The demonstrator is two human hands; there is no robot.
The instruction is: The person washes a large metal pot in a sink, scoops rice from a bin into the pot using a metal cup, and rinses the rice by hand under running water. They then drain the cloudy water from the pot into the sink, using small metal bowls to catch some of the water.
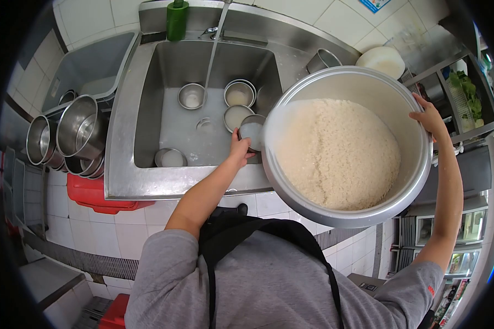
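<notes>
L hand (239,149): grip clenched on small steel bowl (252,130), inside sink (121,120), near-right corner. R hand (429,118): grip grasping rim of big pot (368,88), tilted, w/ rice (335,153), held just right of sink. Tap water (211,55) falls into sink among other bowls (239,93).

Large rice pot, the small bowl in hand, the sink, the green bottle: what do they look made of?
Large rice pot: dull grey metal, probably aluminium, matte sheen. Small bowl in the left hand: shiny steel, mirror-like wall. Sink: brushed stainless steel, streaky reflections. Green bottle: likely plastic, opaque, pump top.
</notes>
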